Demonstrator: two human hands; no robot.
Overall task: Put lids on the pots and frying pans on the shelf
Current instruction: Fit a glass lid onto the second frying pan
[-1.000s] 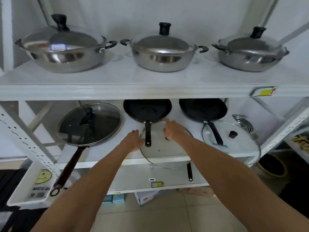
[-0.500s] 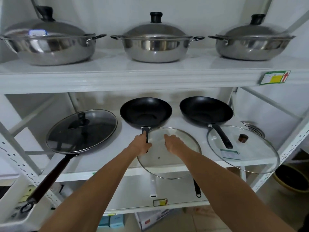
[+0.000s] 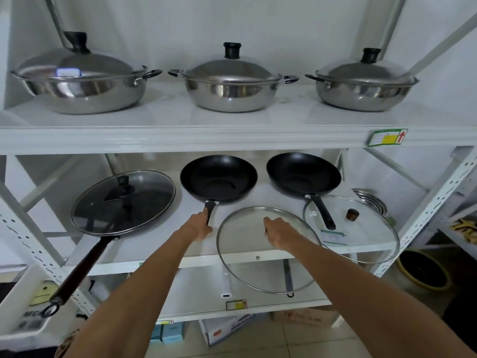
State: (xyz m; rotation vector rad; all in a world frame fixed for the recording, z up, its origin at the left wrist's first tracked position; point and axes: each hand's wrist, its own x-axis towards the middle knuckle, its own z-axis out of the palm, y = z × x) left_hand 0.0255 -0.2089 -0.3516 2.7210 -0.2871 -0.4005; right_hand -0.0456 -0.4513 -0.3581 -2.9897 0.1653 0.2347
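Three steel pots with lids stand on the top shelf. On the middle shelf, the left frying pan wears a glass lid. The middle black pan is uncovered; my left hand grips its handle. My right hand holds a glass lid by its knob, tilted over the shelf's front edge to the right of that handle. The right black pan is uncovered, and a second glass lid lies under its handle.
A stack of metal rings sits at the shelf's right end. White slotted uprights flank the shelf. A white tray hangs low on the left; boxes and a basin are on the floor.
My left hand has closed on the middle pan's handle. My right hand has carried the glass lid to the right, off the handle. The view has dropped and come closer.
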